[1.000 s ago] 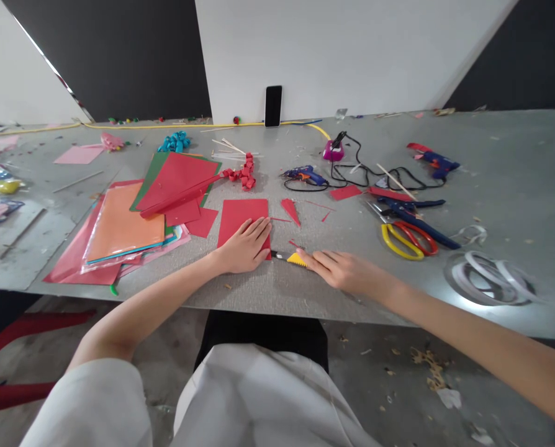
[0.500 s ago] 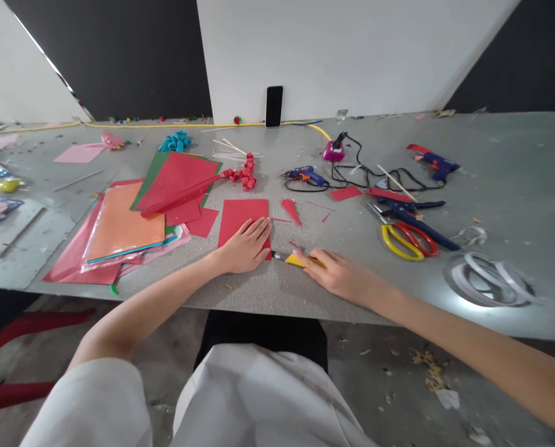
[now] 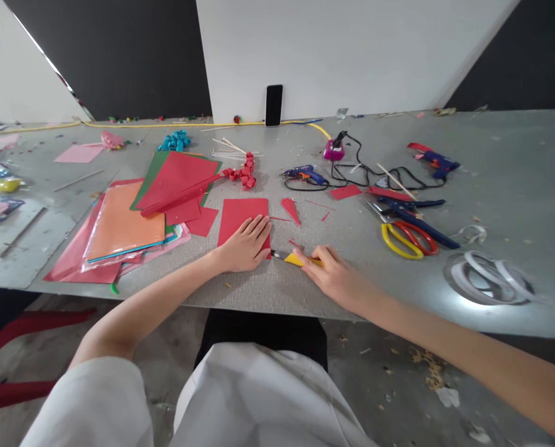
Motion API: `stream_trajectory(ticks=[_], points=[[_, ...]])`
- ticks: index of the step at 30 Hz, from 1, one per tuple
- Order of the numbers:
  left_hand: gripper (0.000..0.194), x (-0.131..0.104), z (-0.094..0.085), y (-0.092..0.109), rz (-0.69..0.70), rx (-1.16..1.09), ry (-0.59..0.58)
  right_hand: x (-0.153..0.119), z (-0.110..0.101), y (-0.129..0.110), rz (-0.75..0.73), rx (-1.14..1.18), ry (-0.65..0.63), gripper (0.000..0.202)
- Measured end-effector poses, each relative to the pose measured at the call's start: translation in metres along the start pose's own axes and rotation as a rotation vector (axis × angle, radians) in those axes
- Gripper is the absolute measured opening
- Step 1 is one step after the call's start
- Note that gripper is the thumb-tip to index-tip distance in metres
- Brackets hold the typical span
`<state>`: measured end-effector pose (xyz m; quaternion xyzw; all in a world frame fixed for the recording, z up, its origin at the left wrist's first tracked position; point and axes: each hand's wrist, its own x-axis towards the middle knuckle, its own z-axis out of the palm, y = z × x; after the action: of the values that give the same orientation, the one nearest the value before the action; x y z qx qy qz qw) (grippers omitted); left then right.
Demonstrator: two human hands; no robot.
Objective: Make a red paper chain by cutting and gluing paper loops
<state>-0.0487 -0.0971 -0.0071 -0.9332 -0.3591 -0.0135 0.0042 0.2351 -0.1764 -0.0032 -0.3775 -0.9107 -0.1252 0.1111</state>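
A red paper square [image 3: 243,217] lies flat on the grey table [image 3: 259,292]. My left hand [image 3: 244,247] rests on its lower right part with the fingers laid flat. In my right hand [image 3: 331,270] is a yellow utility knife [image 3: 294,259], its blade pointing left and touching or nearly touching the square's lower right edge. Thin red offcuts and a red paper wedge [image 3: 291,211] lie just right of the square.
Stacked coloured papers [image 3: 126,226] lie to the left. A glue gun [image 3: 305,174] with black cable is behind; yellow-and-red scissors [image 3: 402,241], blue pliers [image 3: 417,220] and a white tape coil [image 3: 489,279] are to the right. A phone [image 3: 274,105] leans on the wall.
My right hand and the knife have shifted very slightly left. My left hand stays on the red square.
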Motion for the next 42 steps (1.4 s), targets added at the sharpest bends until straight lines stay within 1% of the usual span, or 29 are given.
stream_trajectory(ticks=[5,10,16,23,27,33,38,40,42], points=[[0.076,0.0,0.003,-0.002,0.014,-0.026,0.032,-0.002,0.003,0.001,0.025,0.099,-0.002,0.047],[0.08,0.0,0.003,-0.002,0.013,-0.029,0.036,-0.001,0.003,0.002,0.037,0.054,0.006,0.047],[0.081,-0.001,0.003,-0.001,0.012,-0.021,0.045,0.005,0.003,-0.001,0.018,0.023,0.036,0.045],[0.081,-0.001,0.0,0.0,0.005,-0.014,0.026,0.014,0.006,-0.003,0.057,-0.011,-0.02,0.047],[0.081,-0.001,0.001,0.0,0.002,-0.026,0.034,0.018,0.008,-0.003,0.079,-0.008,-0.027,0.047],[0.084,-0.001,0.002,0.001,-0.01,-0.028,0.022,0.021,0.004,-0.004,0.094,0.008,-0.061,0.048],[0.086,0.0,-0.005,0.0,-0.022,-0.031,0.021,0.019,0.005,-0.003,0.103,0.0,-0.038,0.048],[0.081,0.005,-0.01,-0.003,-0.018,-0.055,0.049,0.018,0.007,-0.003,0.121,0.014,-0.016,0.047],[0.064,0.012,-0.014,-0.007,-0.032,-0.095,0.08,0.018,0.008,-0.004,0.134,0.027,-0.003,0.047]])
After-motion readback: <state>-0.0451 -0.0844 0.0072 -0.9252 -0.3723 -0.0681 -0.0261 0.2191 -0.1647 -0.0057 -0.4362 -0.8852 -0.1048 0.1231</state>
